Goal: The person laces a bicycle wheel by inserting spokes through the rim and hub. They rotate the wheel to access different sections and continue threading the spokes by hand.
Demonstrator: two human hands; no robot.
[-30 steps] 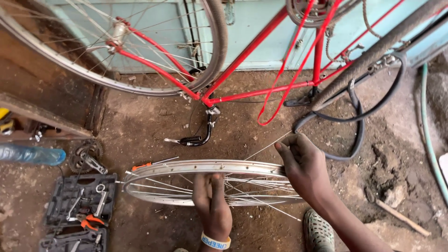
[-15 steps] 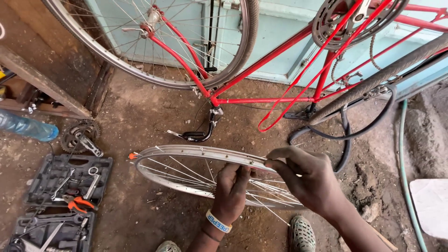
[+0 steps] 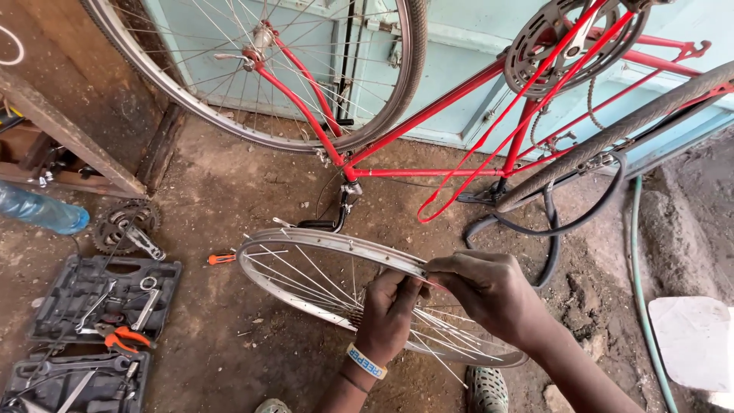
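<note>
A bare silver bicycle rim (image 3: 306,243) with loose spokes sits low in front of me over the dirt floor. My left hand (image 3: 390,313) reaches up through the spokes and grips the rim's near right part. My right hand (image 3: 489,294) is closed on the rim edge beside it, fingers pinching a thin spoke. A wristband is on my left wrist. An upside-down red bicycle (image 3: 451,149) stands behind the rim, its wheel (image 3: 267,69) at the upper left.
An open black tool case (image 3: 99,298) with orange pliers lies at lower left, a crank and chainring (image 3: 126,226) above it. A screwdriver (image 3: 222,258) lies by the rim. A black inner tube (image 3: 550,229), green hose (image 3: 638,283), wooden post (image 3: 69,134) and plastic bottle (image 3: 42,210) surround.
The view has shifted, so the rim now sits more central and closer. Both hands have stayed on the rim's right part, with my right hand closing tighter on a spoke at the edge.
</note>
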